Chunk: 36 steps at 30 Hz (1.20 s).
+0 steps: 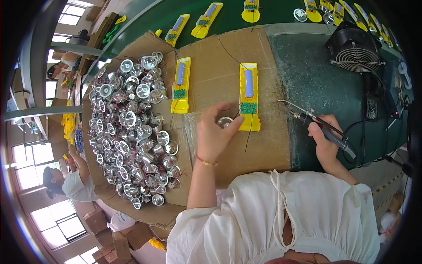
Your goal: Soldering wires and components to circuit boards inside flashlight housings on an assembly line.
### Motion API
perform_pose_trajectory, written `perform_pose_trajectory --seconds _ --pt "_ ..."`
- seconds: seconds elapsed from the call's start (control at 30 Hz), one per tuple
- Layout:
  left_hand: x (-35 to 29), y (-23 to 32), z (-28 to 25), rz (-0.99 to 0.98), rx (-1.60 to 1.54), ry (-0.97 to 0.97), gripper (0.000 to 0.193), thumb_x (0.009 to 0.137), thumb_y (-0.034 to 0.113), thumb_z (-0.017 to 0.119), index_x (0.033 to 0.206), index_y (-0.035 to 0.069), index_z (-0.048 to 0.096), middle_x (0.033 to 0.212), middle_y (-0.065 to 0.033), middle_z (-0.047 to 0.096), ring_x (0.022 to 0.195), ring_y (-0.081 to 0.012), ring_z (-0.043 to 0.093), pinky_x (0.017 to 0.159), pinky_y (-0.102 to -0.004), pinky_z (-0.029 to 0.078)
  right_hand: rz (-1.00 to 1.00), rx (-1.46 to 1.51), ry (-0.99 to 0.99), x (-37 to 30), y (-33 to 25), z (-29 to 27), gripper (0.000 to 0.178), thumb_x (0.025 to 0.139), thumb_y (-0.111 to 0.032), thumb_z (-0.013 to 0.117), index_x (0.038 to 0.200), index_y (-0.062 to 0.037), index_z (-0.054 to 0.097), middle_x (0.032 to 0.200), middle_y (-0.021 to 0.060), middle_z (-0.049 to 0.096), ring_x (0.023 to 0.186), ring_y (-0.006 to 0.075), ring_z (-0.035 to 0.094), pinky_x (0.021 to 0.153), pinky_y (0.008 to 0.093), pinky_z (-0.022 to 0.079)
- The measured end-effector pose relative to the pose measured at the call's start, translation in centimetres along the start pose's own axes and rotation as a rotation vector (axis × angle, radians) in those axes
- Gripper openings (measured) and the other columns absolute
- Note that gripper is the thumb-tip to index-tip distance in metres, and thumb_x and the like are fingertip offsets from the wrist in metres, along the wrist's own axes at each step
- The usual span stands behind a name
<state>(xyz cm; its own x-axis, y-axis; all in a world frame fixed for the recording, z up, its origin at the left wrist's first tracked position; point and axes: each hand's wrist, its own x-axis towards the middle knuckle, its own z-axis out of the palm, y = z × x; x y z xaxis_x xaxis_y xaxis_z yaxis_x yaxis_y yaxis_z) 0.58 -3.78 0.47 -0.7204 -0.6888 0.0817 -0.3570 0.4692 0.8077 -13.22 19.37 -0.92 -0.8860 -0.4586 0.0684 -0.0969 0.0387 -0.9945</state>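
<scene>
Many silver reflectors (132, 127) crowd the cardboard at far left. The left hand (213, 134) arches with thumb and index finger spread wide around 1 silver reflector (225, 120); whether other fingers grip it, I cannot tell. Its thumb tip meets the left edge of the yellow housing (250, 123), which lies on the cardboard, holding 1 blue cylindrical cell (249, 83) above 1 green circuit board (249, 108). At right, the right hand (326, 141) is wrapped around a soldering iron (332, 137), tip pointing left.
</scene>
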Motion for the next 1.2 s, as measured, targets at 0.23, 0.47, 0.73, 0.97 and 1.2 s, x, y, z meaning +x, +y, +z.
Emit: perform_pose_trajectory --seconds 0.23,0.47,0.73,0.97,1.2 --pt "-1.1 -0.2 1.1 -0.247 -0.238 0.032 0.011 0.075 0.013 0.071 0.079 0.002 0.069 0.071 -0.0091 0.063 0.068 -0.0185 0.056 0.06 -0.0304 0.044 -0.249 -0.046 -0.147 0.6 -0.6 0.9 0.015 0.077 -0.004 0.066 0.084 0.0012 0.054 0.073 0.0071 0.058 0.062 0.0106 0.053 0.055 0.0245 0.042" --pt "-1.9 0.8 1.7 -0.022 -0.047 0.008 0.011 0.079 0.008 0.067 0.081 -0.002 0.065 0.075 -0.003 0.056 0.063 -0.0084 0.049 0.058 -0.0218 0.041 -0.251 -0.037 -0.277 0.8 -1.3 3.2 0.014 0.078 -0.007 0.066 0.08 -0.0003 0.054 0.068 0.0067 0.057 0.056 0.0113 0.053 0.051 0.0246 0.04" --pt "-1.7 1.2 2.0 -0.055 -0.108 0.053 0.011 0.079 0.007 0.066 0.075 -0.003 0.062 0.078 -0.0087 0.057 0.06 -0.0151 0.053 0.053 -0.0261 0.043 -0.211 -0.022 -0.184 0.6 -0.6 3.7 0.015 0.076 -0.008 0.068 0.077 -0.001 0.055 0.064 0.0048 0.056 0.054 0.0091 0.051 0.049 0.0235 0.04" --pt "-1.7 0.9 2.5 -0.061 -0.098 0.084 0.012 0.079 0.006 0.066 0.074 -0.003 0.06 0.078 -0.0047 0.057 0.063 -0.0092 0.048 0.057 -0.0229 0.04 -0.195 0.0 -0.153 0.9 -0.3 4.6 0.017 0.076 -0.011 0.069 0.076 -0.0011 0.056 0.063 0.0035 0.055 0.054 0.0064 0.05 0.048 0.0219 0.038" --pt "-1.6 0.5 2.7 -0.024 -0.074 0.106 0.012 0.079 0.006 0.066 0.073 -0.003 0.06 0.078 -0.0048 0.057 0.062 -0.0092 0.049 0.056 -0.0228 0.04 -0.052 0.062 -0.193 0.6 -0.3 4.6 0.014 0.078 -0.009 0.068 0.077 -0.0016 0.056 0.063 0.0003 0.055 0.056 0.0035 0.048 0.049 0.0204 0.038"
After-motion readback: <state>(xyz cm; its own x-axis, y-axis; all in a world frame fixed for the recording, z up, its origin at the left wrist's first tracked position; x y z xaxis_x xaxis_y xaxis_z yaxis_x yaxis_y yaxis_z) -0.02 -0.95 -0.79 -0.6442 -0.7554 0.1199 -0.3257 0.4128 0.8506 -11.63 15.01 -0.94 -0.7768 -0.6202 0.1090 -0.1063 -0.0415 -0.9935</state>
